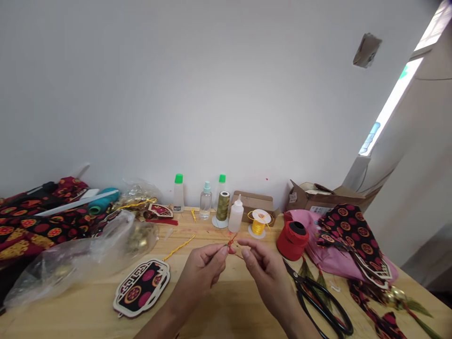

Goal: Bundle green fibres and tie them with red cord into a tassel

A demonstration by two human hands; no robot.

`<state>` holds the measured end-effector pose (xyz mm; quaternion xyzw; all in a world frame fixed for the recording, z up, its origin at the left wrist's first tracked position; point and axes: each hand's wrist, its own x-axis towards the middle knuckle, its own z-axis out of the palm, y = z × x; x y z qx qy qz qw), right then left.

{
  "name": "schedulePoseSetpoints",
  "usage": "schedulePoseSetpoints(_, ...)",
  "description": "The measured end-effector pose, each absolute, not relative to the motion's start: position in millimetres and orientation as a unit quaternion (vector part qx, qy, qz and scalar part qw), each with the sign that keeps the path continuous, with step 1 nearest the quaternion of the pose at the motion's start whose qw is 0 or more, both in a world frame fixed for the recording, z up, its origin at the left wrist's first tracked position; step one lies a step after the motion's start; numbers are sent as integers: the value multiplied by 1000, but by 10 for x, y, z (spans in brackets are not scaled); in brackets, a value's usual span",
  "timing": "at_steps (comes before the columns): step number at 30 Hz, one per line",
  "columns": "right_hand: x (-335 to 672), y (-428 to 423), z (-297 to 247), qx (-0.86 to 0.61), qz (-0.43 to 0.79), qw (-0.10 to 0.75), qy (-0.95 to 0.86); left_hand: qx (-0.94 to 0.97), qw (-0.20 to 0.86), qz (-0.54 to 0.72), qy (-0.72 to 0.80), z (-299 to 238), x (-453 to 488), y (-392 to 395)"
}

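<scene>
My left hand (210, 264) pinches a small knotted red cord (231, 241) between thumb and forefinger, low over the middle of the table. Just to its right is my right hand (263, 266), its thumb and forefinger tips slightly apart close to the cord. A thin red strand runs from the knot toward the right hand; where it ends is hidden. Left of my hands lies a flat patterned pendant (141, 288) with a pale cut-out frame and a twisted yellow cord (179, 247). Black-handled scissors (319, 301) lie beside my right forearm.
Behind my hands stand a white squeeze bottle (236, 216), an olive thread spool (222, 207) and a yellow cord spool (259, 228). A large red spool (293, 241) is at right, by pink cloth (332, 261). Plastic bags (95, 249) and patterned fabric (38, 221) occupy the left.
</scene>
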<state>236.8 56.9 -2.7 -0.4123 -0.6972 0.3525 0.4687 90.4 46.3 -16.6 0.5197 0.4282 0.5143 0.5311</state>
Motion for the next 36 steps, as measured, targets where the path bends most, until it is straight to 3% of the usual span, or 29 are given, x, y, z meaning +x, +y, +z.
schedulePoseSetpoints(15, 2306, 547, 86, -383, 547, 504, -548, 596, 535, 445, 400, -193, 949, 460)
schedulePoseSetpoints(23, 2308, 562, 79, -395, 581, 489, -516, 582, 540, 454, 404, -174, 945, 444)
schedulePoseSetpoints(28, 2344, 565, 45, -400, 456, 456, -651, 550, 555, 477, 402, -171, 921, 469)
schedulePoseSetpoints(33, 2391, 516, -38, -377, 106, 430, -813, 539, 543, 491, 415, -179, 883, 508)
schedulePoseSetpoints(36, 2422, 496, -20, -353, -3, 407, -842, 541, 541, 485, 425, -175, 882, 500)
